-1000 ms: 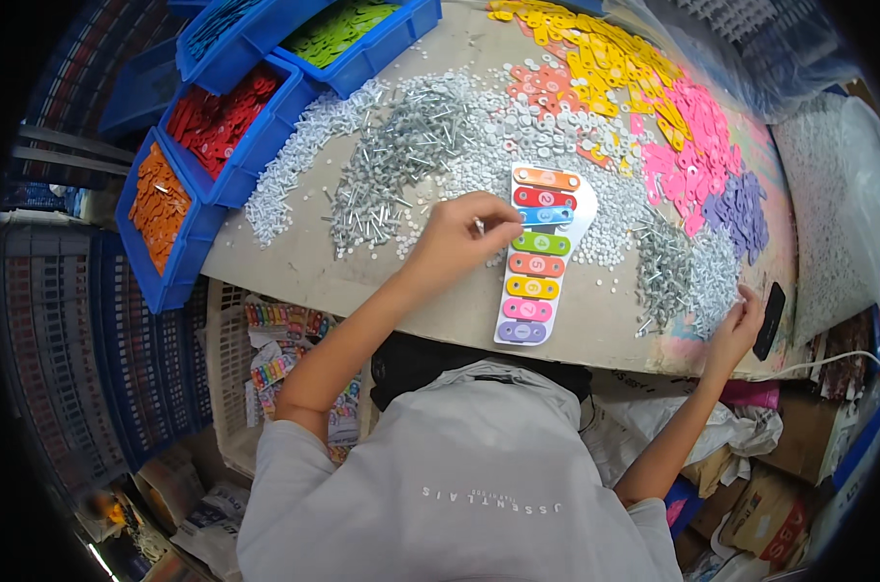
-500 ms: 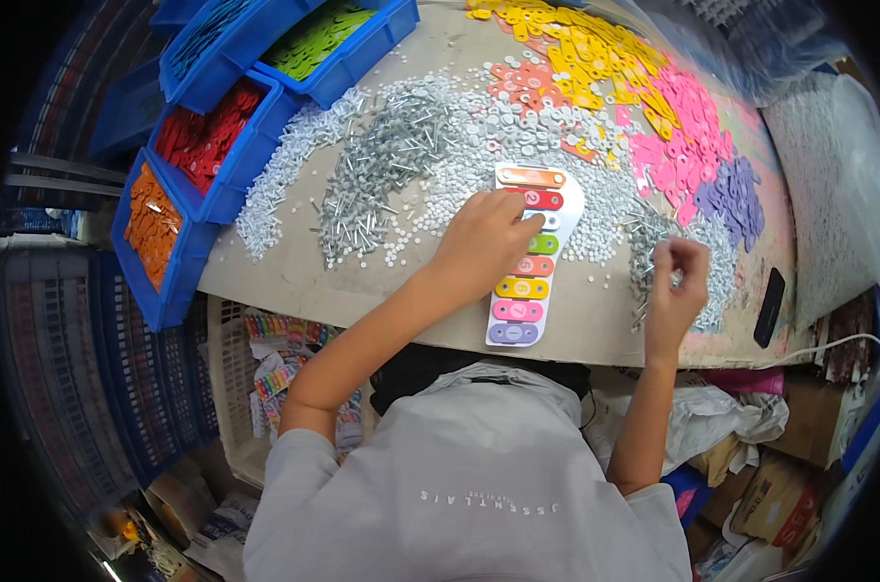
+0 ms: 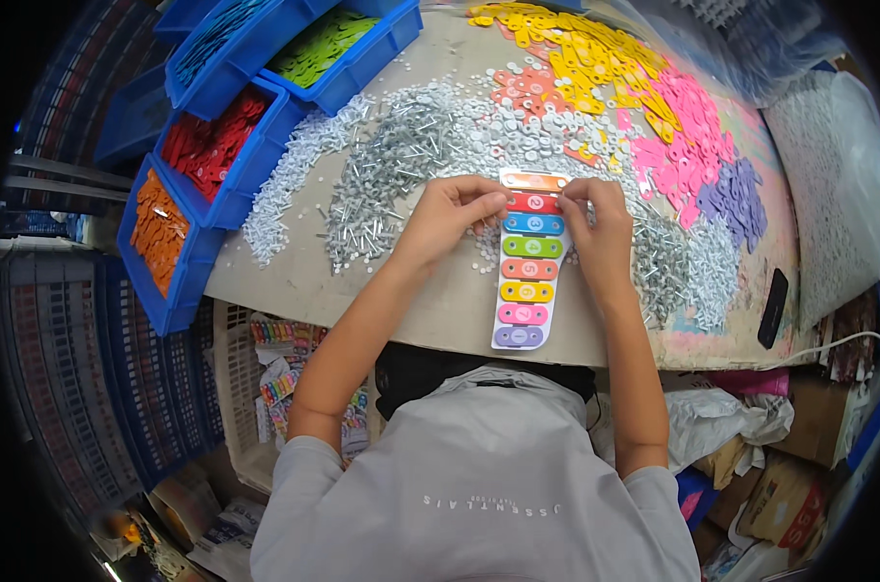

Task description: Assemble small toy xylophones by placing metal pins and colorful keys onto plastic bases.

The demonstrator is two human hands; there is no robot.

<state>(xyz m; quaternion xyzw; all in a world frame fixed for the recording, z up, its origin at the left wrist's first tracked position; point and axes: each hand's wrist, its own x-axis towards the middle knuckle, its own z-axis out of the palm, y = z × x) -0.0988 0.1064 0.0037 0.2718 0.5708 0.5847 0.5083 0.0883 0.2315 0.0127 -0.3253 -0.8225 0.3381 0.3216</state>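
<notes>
A long white card [image 3: 505,177] lies on the table in front of me, with a column of coloured strips across it. At its upper part, my left hand [image 3: 450,223] pinches thumb and forefinger together by the left end of the red strip [image 3: 535,203]. My right hand [image 3: 600,228] has its fingertips closed at that strip's right end. Anything small between the fingertips is hidden. Just below lies a blue strip [image 3: 533,225], then a green strip [image 3: 532,246] and a yellow strip [image 3: 527,292]. The purple strip [image 3: 520,337] is at the near end.
Silvery screws [image 3: 387,160] and small white caps [image 3: 542,136] are heaped beyond the card. More screws [image 3: 668,262] lie right. Yellow pieces [image 3: 595,58], pink pieces [image 3: 687,136] and purple pieces [image 3: 734,204] lie far right. Blue bins [image 3: 231,204] stand left; a black phone-like object [image 3: 772,308] lies right.
My right hand has come left from the screw heap to the card's right edge. My left hand has drawn back left off the card's middle, and the third place now shows blue.
</notes>
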